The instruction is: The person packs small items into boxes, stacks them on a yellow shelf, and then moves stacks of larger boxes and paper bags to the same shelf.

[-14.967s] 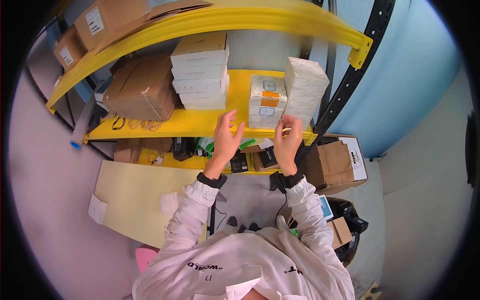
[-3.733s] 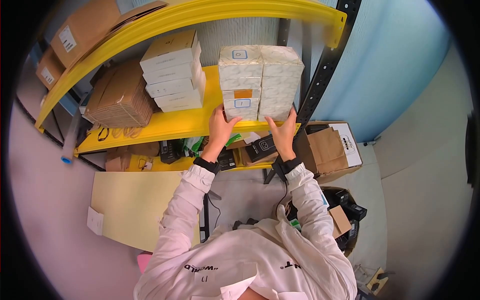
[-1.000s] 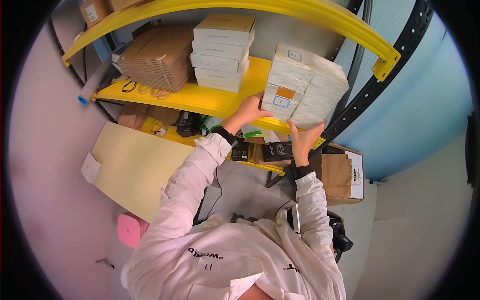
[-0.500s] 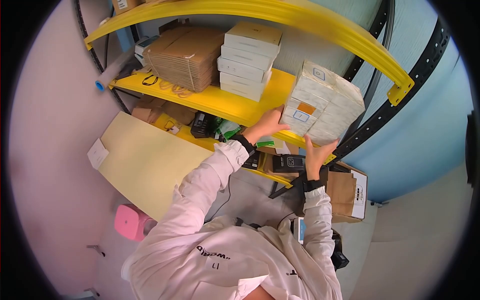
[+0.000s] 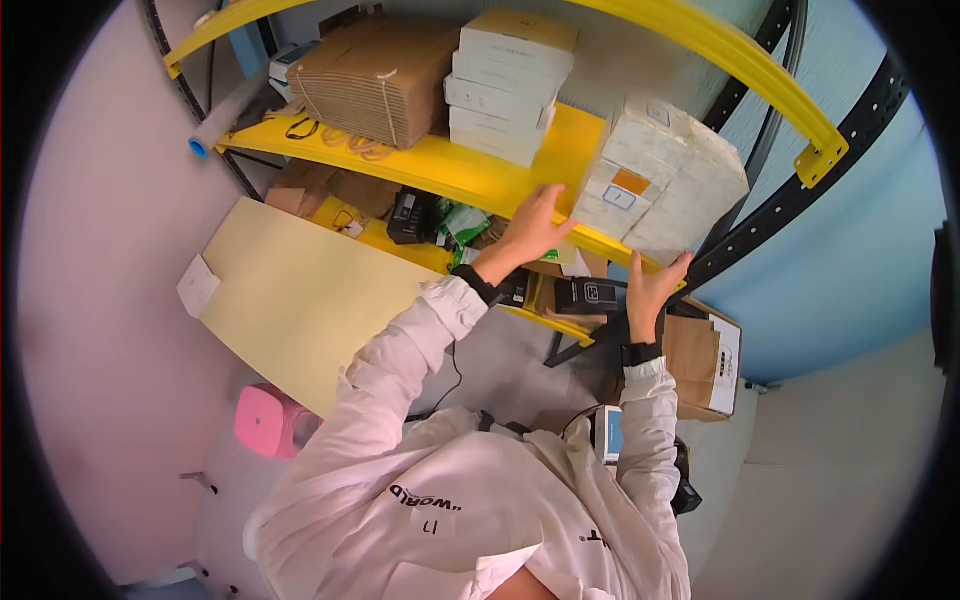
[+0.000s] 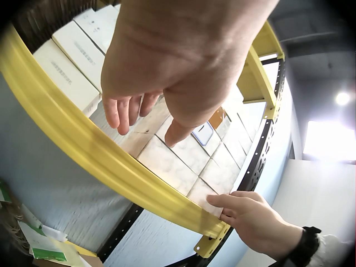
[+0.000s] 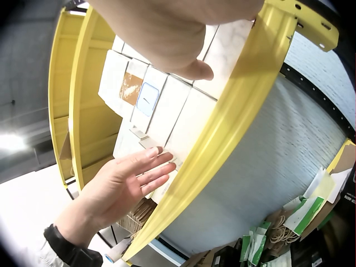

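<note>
A block of white marbled boxes [image 5: 690,185], stacked in two columns side by side, stands at the right end of the yellow shelf [image 5: 480,180]. An orange patch [image 5: 630,181] and blue-framed labels mark the left column. My left hand [image 5: 535,230] is just left of the block at the shelf's front edge, fingers extended and thumb apart, holding nothing. In the right wrist view, the left palm [image 7: 117,192] faces the boxes. My right hand [image 5: 653,295] is at the block's lower right front, thumb and fingers spread. Its fingertips are right at the boxes' edge in the left wrist view.
White boxes [image 5: 510,85] and a bundle of flattened cardboard [image 5: 375,85] stand farther left on the shelf. A black perforated post [image 5: 800,215] rises at the right. Below are black boxes [image 5: 585,295], a beige tabletop [image 5: 310,290], a pink stool [image 5: 265,420] and an open carton [image 5: 695,365].
Since 15 s ago, the left column has grown to match the right. In the last second, the left hand has come away from the block's left side; the right hand stays by it.
</note>
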`<state>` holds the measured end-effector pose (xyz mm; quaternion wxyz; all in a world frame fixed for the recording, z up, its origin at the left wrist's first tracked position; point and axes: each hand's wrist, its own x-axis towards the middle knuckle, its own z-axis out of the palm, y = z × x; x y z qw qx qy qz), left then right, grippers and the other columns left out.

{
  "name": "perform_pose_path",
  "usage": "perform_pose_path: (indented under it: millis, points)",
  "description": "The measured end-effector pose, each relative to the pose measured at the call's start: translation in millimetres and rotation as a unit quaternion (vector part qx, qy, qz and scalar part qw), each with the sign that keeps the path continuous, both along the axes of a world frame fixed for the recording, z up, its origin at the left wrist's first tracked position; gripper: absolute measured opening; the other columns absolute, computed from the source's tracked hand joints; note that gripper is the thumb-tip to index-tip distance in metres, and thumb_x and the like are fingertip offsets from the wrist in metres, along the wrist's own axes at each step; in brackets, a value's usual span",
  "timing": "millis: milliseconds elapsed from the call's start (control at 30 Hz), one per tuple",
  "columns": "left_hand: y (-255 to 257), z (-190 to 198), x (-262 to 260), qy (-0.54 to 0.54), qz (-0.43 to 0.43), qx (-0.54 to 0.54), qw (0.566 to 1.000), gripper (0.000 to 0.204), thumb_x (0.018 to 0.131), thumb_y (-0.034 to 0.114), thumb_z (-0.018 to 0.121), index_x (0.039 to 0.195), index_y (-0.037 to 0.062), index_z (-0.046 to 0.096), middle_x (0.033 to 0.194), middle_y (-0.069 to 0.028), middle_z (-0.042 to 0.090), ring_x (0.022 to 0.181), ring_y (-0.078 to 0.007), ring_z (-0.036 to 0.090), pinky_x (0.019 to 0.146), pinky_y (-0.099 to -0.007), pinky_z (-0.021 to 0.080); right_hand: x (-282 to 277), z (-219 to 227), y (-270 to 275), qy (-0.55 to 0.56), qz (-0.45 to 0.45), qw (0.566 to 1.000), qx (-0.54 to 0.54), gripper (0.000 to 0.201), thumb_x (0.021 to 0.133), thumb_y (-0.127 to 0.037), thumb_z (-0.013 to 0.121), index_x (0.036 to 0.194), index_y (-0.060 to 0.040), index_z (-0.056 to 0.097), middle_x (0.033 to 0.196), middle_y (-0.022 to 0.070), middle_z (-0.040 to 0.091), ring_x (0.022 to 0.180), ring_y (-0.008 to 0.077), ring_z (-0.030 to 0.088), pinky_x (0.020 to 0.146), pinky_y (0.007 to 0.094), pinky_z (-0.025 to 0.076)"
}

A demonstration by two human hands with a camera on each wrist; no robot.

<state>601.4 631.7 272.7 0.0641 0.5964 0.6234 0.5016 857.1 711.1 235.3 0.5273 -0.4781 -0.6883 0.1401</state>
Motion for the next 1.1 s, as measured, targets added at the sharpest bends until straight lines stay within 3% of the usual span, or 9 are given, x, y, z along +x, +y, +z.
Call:
perform_pose_path:
  millis: [133, 267, 300, 433, 533, 733, 800, 1033, 1100]
  points:
    - [-33.0, -8.7, -19.2, -0.051, 0.011, 0.042, 0.998, 0.055, 0.096, 0.016, 0.081, 0.142, -0.0019, 0.059, 0.138, -0.0193, 0.069, 0.114, -0.03, 0.073, 0.096, -0.0409, 0.058, 0.7, -0.7, -5.2, -0.021, -0.004, 1.0, 0.008, 0.099, 0.094, -0.018, 0.084, 0.162, 0.0182, 0.021, 0.165, 0.0383, 0.032, 0.156, 0.0489, 0.033, 0.131, 0.0512, 0.026]
    - [-80.7, -7.9, -33.9, -0.132, 0.03, 0.029, 0.99, 0.035, 0.103, 0.008, 0.07, 0.137, 0.0016, 0.065, 0.123, -0.0135, 0.078, 0.104, -0.0238, 0.077, 0.09, -0.0325, 0.059, -2.2, 0.5, -10.9, -0.004, 0.004, 1.0, 0.017, 0.094, 0.096, -0.014, 0.078, 0.163, 0.0171, 0.02, 0.164, 0.0389, 0.033, 0.153, 0.05, 0.034, 0.129, 0.0521, 0.027]
    - [-91.2, -11.8, -37.9, -0.135, 0.032, 0.05, 0.989, 0.028, 0.102, 0.001, 0.066, 0.13, 0.0012, 0.068, 0.114, -0.0131, 0.08, 0.092, -0.0198, 0.076, 0.08, -0.0307, 0.058, -2.8, 1.8, -14.1, 0.005, 0.009, 1.0, 0.011, 0.092, 0.097, -0.013, 0.076, 0.163, 0.017, 0.02, 0.165, 0.0385, 0.032, 0.154, 0.0494, 0.033, 0.129, 0.0519, 0.026]
    - [-141.6, -26.3, -55.4, -0.216, 0.017, -0.011, 0.976, 0.019, 0.103, 0.0, 0.063, 0.118, 0.001, 0.074, 0.102, -0.0094, 0.081, 0.09, -0.0159, 0.075, 0.082, -0.0296, 0.057, -9.1, 4.3, -32.8, 0.036, 0.001, 0.999, 0.004, 0.09, 0.097, -0.013, 0.076, 0.163, 0.0159, 0.022, 0.163, 0.0371, 0.034, 0.152, 0.0482, 0.036, 0.129, 0.0522, 0.027]
    - [-175.7, -51.9, -68.4, -0.203, 0.025, -0.054, 0.977, 0.018, 0.102, -0.002, 0.061, 0.114, 0.0008, 0.074, 0.098, -0.0075, 0.08, 0.088, -0.0142, 0.074, 0.081, -0.0288, 0.057, -19.4, 7.1, -53.7, 0.029, -0.025, 0.998, 0.054, 0.081, 0.099, -0.013, 0.076, 0.16, 0.0128, 0.03, 0.15, 0.0308, 0.047, 0.145, 0.0418, 0.047, 0.125, 0.0472, 0.036]
    - [-251.9, -71.5, -76.0, -0.263, -0.01, -0.105, 0.959, 0.016, 0.101, -0.004, 0.058, 0.103, 0.0006, 0.074, 0.092, -0.005, 0.076, 0.084, -0.0115, 0.072, 0.079, -0.0273, 0.057, -47.9, 18.8, -115.6, 0.075, -0.014, 0.997, 0.008, 0.05, 0.099, -0.009, 0.072, 0.14, 0.009, 0.05, 0.137, 0.0231, 0.054, 0.13, 0.0352, 0.054, 0.112, 0.0446, 0.045]
    - [-271.7, -79.2, -79.3, -0.269, -0.007, -0.104, 0.958, 0.013, 0.1, -0.003, 0.06, 0.099, 0.0002, 0.073, 0.089, -0.0047, 0.076, 0.079, -0.0106, 0.069, 0.075, -0.0269, 0.055, -56.5, 17.2, -134.2, 0.088, 0.015, 0.996, -0.017, 0.035, 0.099, -0.006, 0.071, 0.129, 0.0062, 0.056, 0.127, 0.0178, 0.06, 0.114, 0.027, 0.061, 0.1, 0.0395, 0.051]
    - [-324.2, -103.2, -84.5, -0.297, 0.004, -0.132, 0.946, 0.014, 0.098, -0.001, 0.059, 0.094, 0.0011, 0.072, 0.083, -0.0036, 0.073, 0.069, -0.0086, 0.059, 0.064, -0.0267, 0.048, -85.3, 7.6, -189.7, 0.091, 0.083, 0.989, -0.078, 0.015, 0.097, 0.006, 0.06, 0.11, 0.0015, 0.066, 0.098, 0.0076, 0.068, 0.083, 0.015, 0.063, 0.079, 0.0302, 0.053]
    - [-335.7, -104.0, -89.1, -0.291, -0.001, -0.16, 0.943, 0.015, 0.099, -0.003, 0.057, 0.095, 0.0002, 0.071, 0.087, -0.0047, 0.074, 0.076, -0.0108, 0.064, 0.071, -0.0276, 0.052, -87.5, 2.6, -200.9, 0.095, 0.102, 0.985, -0.103, 0.014, 0.097, 0.007, 0.059, 0.107, 0.0015, 0.066, 0.097, 0.0074, 0.069, 0.082, 0.0145, 0.063, 0.078, 0.0299, 0.053]
